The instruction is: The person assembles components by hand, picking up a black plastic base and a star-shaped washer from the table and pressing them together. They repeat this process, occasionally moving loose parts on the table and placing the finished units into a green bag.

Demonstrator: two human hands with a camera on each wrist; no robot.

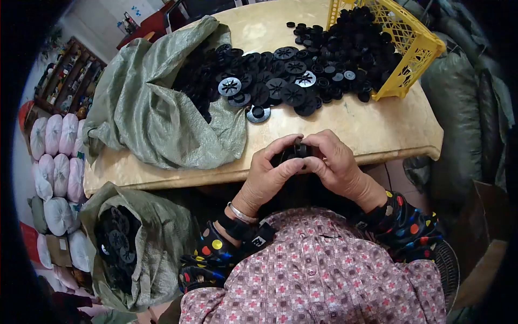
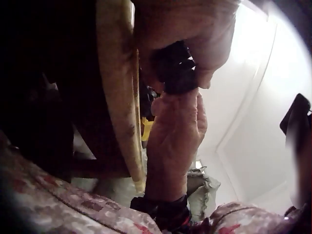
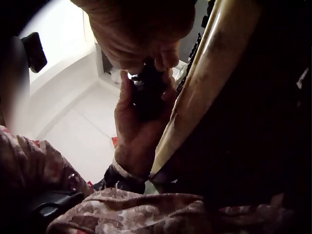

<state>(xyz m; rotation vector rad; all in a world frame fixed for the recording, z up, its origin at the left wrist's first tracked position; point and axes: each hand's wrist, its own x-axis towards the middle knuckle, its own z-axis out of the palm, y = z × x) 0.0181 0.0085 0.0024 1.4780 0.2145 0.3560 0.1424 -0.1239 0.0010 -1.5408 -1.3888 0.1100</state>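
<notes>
Grip of left hand (image 1: 270,171) and right hand (image 1: 340,167) closed round a small, black piece (image 1: 300,149), near creased, woven sacking (image 1: 162,116).

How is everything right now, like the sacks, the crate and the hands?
Black piece: held in both hands
Left hand: fingers curled, gripping
Right hand: fingers curled, gripping
Yellow crate: seems tipped over
Table sack: open, crumpled
Lower sack: open, holding black pieces
Black discs: heaped loosely

Glossy black plastic discs (image 1: 294,94); rough woven green plastic sack (image 1: 162,108).
</notes>
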